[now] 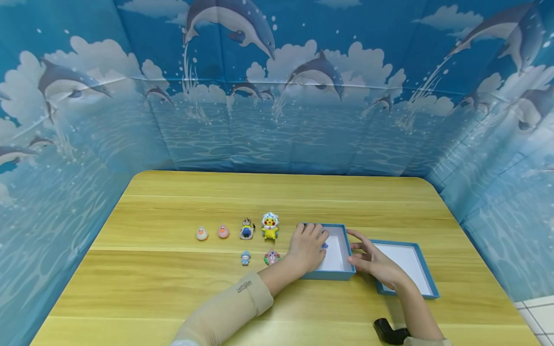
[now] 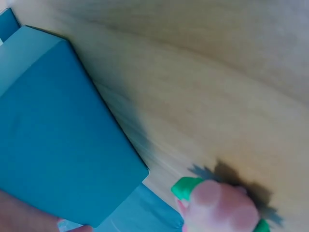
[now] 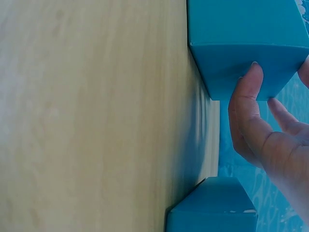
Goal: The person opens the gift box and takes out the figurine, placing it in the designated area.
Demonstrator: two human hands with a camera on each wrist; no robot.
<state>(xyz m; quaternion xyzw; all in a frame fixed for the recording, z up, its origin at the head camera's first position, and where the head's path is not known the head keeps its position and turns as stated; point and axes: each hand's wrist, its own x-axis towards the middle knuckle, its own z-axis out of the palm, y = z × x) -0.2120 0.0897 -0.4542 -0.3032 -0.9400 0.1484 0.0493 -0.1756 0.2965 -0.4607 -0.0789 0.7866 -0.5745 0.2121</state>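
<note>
My left hand reaches over the left side of an open blue box with a white inside. Between its thumb and forefinger shows a small purple-blue toy, mostly hidden by the fingers. My right hand rests its fingertips against the box's right wall from outside; in the right wrist view a fingertip touches that wall. Just left of the box stands a pink figure with green parts, partly behind the left forearm. It appears close up in the left wrist view.
A blue-rimmed lid, white inside, lies right of the box under the right wrist. Left stand a yellow figure, a crowned figure, a pink duck, a white duck and a small blue figure. A black object lies near the front.
</note>
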